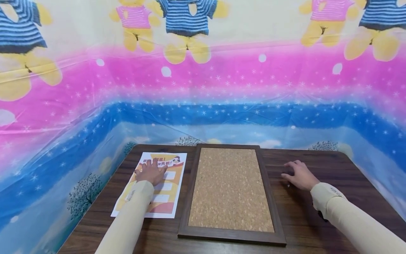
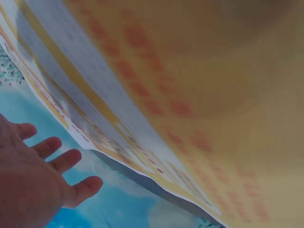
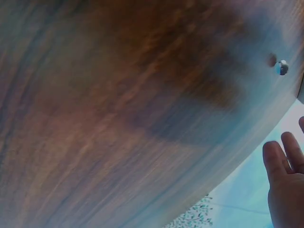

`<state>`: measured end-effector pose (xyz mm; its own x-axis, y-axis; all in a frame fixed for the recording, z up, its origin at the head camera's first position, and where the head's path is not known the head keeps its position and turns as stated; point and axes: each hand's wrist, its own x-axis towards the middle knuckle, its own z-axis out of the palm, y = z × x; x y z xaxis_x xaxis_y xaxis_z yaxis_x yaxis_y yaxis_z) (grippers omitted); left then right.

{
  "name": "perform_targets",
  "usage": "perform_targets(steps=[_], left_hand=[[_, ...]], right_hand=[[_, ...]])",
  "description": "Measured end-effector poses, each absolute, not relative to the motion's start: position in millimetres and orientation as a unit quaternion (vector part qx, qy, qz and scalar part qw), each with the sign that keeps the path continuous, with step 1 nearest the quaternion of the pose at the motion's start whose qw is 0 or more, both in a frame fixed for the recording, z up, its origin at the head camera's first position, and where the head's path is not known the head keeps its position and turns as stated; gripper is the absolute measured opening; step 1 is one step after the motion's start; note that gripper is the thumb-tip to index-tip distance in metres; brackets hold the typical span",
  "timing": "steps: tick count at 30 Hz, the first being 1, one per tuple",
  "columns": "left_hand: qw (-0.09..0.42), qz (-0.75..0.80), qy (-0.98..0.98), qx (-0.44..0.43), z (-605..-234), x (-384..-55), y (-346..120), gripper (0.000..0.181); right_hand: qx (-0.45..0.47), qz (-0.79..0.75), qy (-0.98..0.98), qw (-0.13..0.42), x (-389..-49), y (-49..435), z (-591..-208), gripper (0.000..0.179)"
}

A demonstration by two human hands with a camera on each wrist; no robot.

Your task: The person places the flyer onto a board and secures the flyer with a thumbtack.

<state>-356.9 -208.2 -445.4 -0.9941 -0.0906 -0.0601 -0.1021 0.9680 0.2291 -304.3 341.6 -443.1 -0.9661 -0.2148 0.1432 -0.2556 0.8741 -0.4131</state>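
Observation:
A printed poster (image 1: 172,176) with an orange, yellow and white design lies on the left of the wooden table, beside the corkboard. My left hand (image 1: 151,173) is over its upper part, fingers spread and holding nothing. In the left wrist view the fingers (image 2: 65,160) are straight and apart near the poster's edge. The framed corkboard (image 1: 231,190) lies flat in the middle. To its right, my right hand (image 1: 301,175) hovers with loosely bent fingers and nothing in them. Below that hand sits a small shiny object (image 3: 281,67) on the tabletop.
The dark wood-grain table (image 1: 304,225) has its far edge just behind the corkboard. A printed cloth (image 1: 222,77) with bears, snowflakes and pink and blue bands surrounds the table at the back and sides.

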Motion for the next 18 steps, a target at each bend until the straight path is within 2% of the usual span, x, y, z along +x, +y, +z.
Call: perform_targets(steps=[8, 18], left_hand=[[-0.037, 0.121, 0.990, -0.069, -449, -353, -228, 0.067], [-0.026, 0.128, 0.988, -0.084, -446, -344, -249, 0.068]], right_hand=[[0.118, 0.216, -0.968, 0.053, -299, 348, -446, 0.035], [0.110, 0.235, -0.966, 0.025, -294, 354, -447, 0.017]])
